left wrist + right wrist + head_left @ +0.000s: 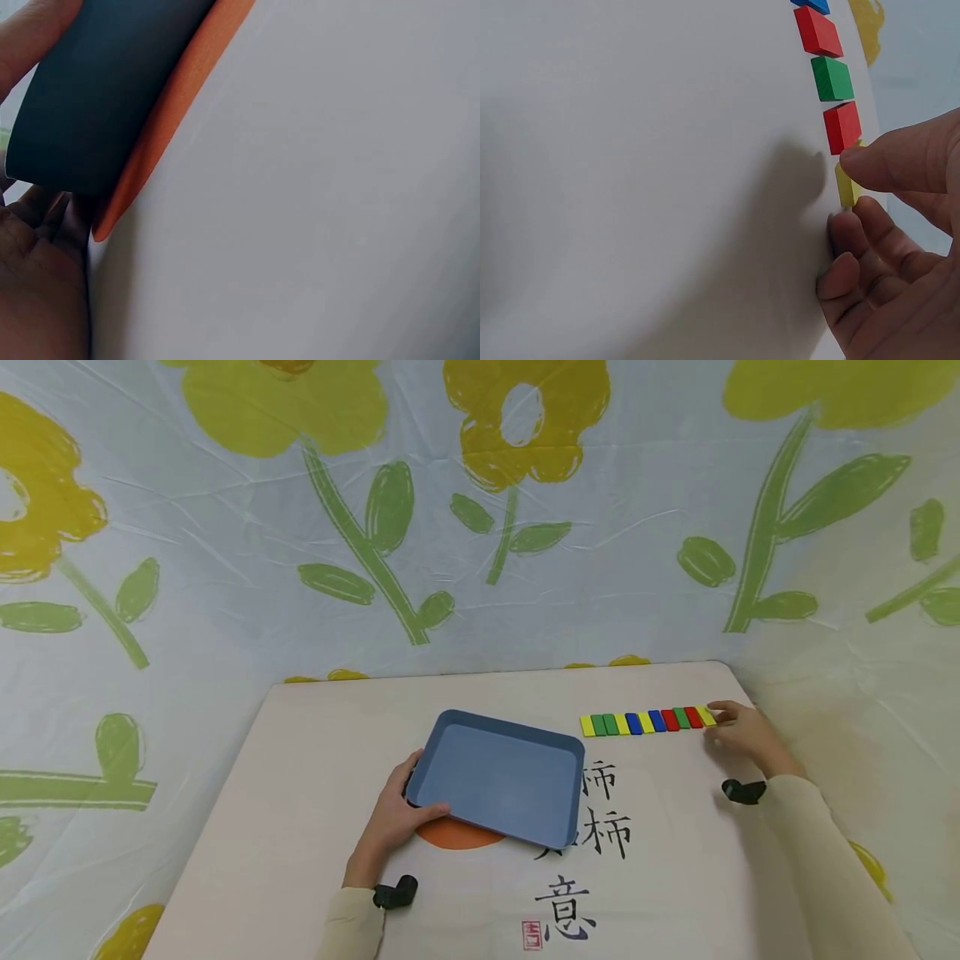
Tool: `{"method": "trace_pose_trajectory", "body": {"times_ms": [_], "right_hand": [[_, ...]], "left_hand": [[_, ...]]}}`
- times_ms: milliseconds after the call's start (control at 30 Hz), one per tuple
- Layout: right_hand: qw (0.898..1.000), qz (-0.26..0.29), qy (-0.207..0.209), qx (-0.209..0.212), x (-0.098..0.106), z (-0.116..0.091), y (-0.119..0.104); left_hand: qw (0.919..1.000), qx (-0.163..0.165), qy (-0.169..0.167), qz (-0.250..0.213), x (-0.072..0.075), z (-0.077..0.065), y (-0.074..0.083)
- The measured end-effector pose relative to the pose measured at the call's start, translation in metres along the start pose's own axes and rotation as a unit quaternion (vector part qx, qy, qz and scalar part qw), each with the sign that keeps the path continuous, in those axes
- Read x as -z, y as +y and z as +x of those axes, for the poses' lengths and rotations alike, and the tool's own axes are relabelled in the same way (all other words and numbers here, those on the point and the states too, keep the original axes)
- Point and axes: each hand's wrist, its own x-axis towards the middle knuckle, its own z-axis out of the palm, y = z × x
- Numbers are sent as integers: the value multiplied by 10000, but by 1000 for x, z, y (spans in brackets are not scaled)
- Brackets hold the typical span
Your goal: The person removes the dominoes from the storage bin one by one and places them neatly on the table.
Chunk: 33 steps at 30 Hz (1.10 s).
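Observation:
My left hand [393, 820] grips the left corner of a blue-grey rectangular tray [504, 774], thumb on the near rim. In the left wrist view, the fingers [37, 277] reach beneath the dark tray side [97, 97]. Far right on the table, my right hand [746, 737] is at the end of a row of coloured blocks. The right wrist view has its thumb [900, 161] and fingertips pinching the yellow block [845, 186], partly hidden by the thumb. Beside it stand a red block [843, 126] and a green block [832, 79].
The row continues left with several yellow, green, blue and red blocks [633, 723]. Black characters [566, 910] and an orange shape [459, 835], partly under the tray, mark the pale tabletop [300, 793]. A flower-patterned cloth [525, 627] hangs behind the table.

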Motion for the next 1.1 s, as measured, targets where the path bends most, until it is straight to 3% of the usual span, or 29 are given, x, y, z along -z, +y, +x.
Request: {"method": "trace_pose_trajectory", "body": {"times_ms": [267,500,600,867,1100], "right_hand": [[9999,32,108,48,-5,-3,4],[9952,-106,560,799,-10,-13,5],[9937,-89,618,927,-14,-18,3],[9942,-152,556,911,-27,-35,-19],[9883,-208,781,1291,-39,-43,-51]], "left_hand": [[10000,14,-54,6,0,2,1],[9995,117,-198,200,2,0,4],[9994,95,-231,234,2,0,6],[9988,104,-315,351,7,0,6],[9994,-65,-336,84,20,-1,3]]}}
